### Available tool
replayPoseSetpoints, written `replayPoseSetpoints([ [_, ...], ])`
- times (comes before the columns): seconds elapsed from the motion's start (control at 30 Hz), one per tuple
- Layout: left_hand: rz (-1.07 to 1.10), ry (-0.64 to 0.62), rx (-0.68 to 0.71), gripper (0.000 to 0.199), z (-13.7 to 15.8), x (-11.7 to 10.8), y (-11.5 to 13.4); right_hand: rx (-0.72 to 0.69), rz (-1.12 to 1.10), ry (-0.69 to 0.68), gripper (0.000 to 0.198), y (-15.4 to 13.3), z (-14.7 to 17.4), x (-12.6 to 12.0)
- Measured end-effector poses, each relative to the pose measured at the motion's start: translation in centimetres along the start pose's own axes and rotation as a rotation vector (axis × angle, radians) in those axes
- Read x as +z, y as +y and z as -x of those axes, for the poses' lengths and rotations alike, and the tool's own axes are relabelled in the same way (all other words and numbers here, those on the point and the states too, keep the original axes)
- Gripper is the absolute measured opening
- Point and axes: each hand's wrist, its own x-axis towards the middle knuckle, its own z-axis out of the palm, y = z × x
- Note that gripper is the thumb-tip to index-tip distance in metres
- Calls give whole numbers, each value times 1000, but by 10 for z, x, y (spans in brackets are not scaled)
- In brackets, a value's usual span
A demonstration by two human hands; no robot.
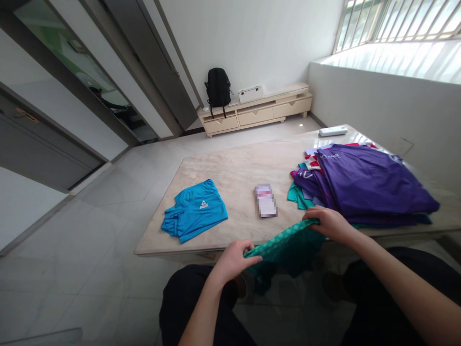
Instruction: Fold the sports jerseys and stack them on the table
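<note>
A green patterned garment (pixel 288 247) is stretched between my two hands, hanging down over my lap at the table's near edge. My left hand (pixel 236 259) pinches one end of its upper edge. At the other end, my right hand (pixel 329 222) grips the cloth, close to a pile of clothes. The garment's lower part is in shadow, so its kind cannot be made out. Purple cloth (pixel 370 185) tops the pile, with red-and-white and teal pieces showing beneath. Left of my hands lies a folded blue garment (pixel 201 211) with a white logo.
A blurred-out phone-like object (pixel 265 201) lies mid-table (pixel 237 168). A white elongated object (pixel 333 130) sits at the table's far right corner. Beyond, a low cabinet (pixel 255 116) by the wall bears a black backpack (pixel 218 87) and a white box (pixel 250 93).
</note>
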Motion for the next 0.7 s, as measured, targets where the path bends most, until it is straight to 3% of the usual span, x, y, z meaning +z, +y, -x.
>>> replayPoseSetpoints([
  [0.13,-32,-62,-7,38,5,-15,-7,30,78,140,28,1,1,-5],
  [0.23,-80,-67,-34,38,9,-25,-16,128,131,217,29,4,1,-6],
  [0.4,-116,-32,-58,34,13,-34,-31,297,188,282,29,11,2,-5],
  [0.53,-135,-40,-94,32,15,-40,-40,314,162,324,31,14,3,-10],
  [0.6,-159,-41,-107,29,16,-43,-42,266,119,292,29,14,4,-16],
  [0.7,-262,3,-169,22,20,-49,-39,202,4,101,27,13,9,-26],
])
